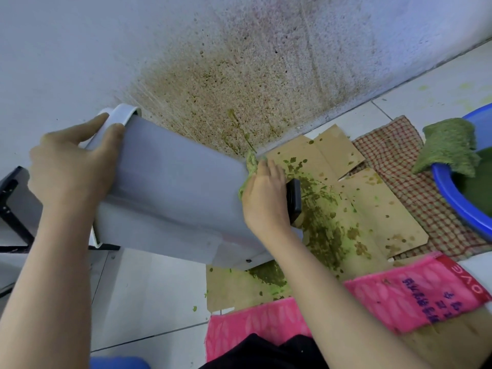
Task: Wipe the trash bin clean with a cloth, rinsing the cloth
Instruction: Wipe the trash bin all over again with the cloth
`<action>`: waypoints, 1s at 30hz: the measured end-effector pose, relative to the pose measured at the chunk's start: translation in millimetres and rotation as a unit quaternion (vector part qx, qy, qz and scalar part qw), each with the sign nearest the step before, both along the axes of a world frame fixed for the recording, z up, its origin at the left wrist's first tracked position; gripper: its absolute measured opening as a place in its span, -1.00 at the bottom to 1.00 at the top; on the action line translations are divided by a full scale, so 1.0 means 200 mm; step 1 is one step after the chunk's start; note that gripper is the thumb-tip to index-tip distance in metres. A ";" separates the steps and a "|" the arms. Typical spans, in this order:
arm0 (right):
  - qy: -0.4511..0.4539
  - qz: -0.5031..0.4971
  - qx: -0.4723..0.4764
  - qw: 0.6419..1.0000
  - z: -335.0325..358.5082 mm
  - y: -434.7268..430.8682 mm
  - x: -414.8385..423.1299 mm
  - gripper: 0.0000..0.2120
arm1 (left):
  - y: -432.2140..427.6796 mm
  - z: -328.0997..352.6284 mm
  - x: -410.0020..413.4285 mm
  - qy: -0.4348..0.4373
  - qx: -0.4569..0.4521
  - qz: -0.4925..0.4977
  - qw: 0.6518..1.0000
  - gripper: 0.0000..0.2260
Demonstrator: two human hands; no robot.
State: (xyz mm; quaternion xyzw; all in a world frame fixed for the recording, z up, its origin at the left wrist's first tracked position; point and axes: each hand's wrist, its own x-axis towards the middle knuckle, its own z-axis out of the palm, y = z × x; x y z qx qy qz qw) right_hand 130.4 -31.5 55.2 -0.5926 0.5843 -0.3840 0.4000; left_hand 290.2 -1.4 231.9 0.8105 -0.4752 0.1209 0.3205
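A white trash bin (173, 193) lies tilted on its side across the middle of the view, its top end at the upper left. My left hand (72, 166) grips its rim there. My right hand (266, 198) holds a green-stained cloth (250, 162) pressed against the bin's bottom end, beside the black foot pedal (294, 202). Most of the cloth is hidden under the hand. A blue basin (452, 193) of green water sits at the right edge, with a green cloth (450, 145) draped over its rim.
Flattened cardboard (367, 203) smeared with green residue lies under the bin's base. A checked cloth (394, 153) is spread beneath the basin, and a pink towel (415, 291) lies in front. The wall (239, 83) behind is spattered brown-green. A dark frame (13, 198) stands at left.
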 end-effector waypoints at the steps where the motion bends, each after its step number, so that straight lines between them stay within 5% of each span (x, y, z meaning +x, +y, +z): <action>1: -0.005 -0.004 -0.006 1.000 0.00 0.05 0.01 -0.53 | 0.00 0.00 0.00 0.001 0.002 -0.001 1.000 -0.53; 15: -0.112 0.077 -0.148 0.980 0.16 0.42 0.09 -0.44 | 0.06 0.02 -0.16 -0.008 0.010 -0.004 1.000 -0.52; 19: -0.236 0.039 -0.082 0.967 0.20 0.36 -0.01 -0.58 | 0.05 0.00 -0.28 -0.050 0.019 0.011 0.999 -0.59; 30: -0.327 -0.090 0.071 0.938 0.16 0.11 -0.35 -0.79 | 0.02 -0.19 -0.75 -0.209 0.045 -0.061 0.975 -0.69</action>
